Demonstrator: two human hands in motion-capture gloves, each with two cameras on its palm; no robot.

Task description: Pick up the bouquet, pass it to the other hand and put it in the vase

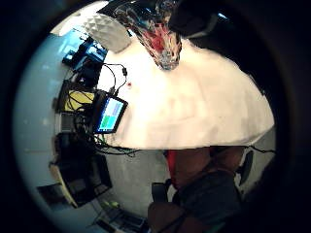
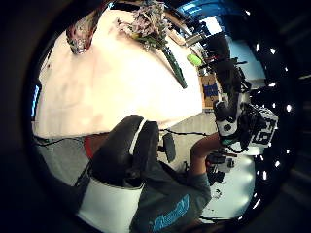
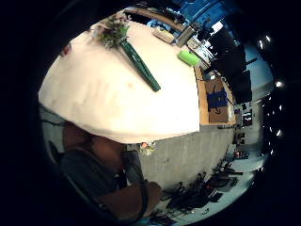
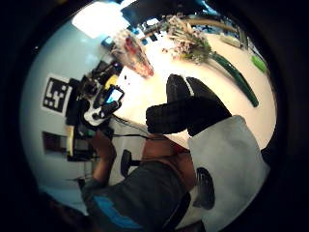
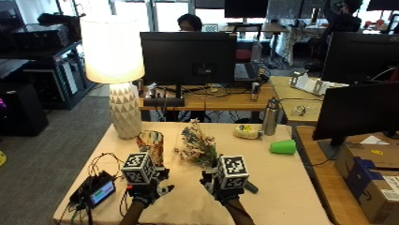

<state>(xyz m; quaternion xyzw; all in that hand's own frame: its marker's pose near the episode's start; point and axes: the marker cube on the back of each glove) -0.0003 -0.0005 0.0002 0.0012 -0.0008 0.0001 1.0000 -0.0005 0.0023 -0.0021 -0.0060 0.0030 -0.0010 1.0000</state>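
The bouquet (image 5: 198, 147) lies on the table (image 5: 280, 187), pale flowers toward the vase and its green wrapped stem (image 3: 141, 66) running out to the right. The patterned glass vase (image 5: 150, 144) stands upright just left of the flowers. My left hand (image 5: 148, 190) hovers near the front of the table, in front of the vase, fingers (image 2: 126, 150) loosely curled and holding nothing. My right hand (image 5: 219, 185) hovers over the stem end of the bouquet, its fingers (image 4: 188, 111) also loosely curled and apart from it. The palm views show the bouquet (image 2: 150, 24) and vase (image 1: 158, 34) some way off.
A white lamp (image 5: 118, 70) stands at the back left corner. A green cup (image 5: 284, 146), a metal bottle (image 5: 270, 117) and a pale roll (image 5: 248, 132) sit at the back right. A small screen device (image 5: 99, 192) with cables lies at the front left.
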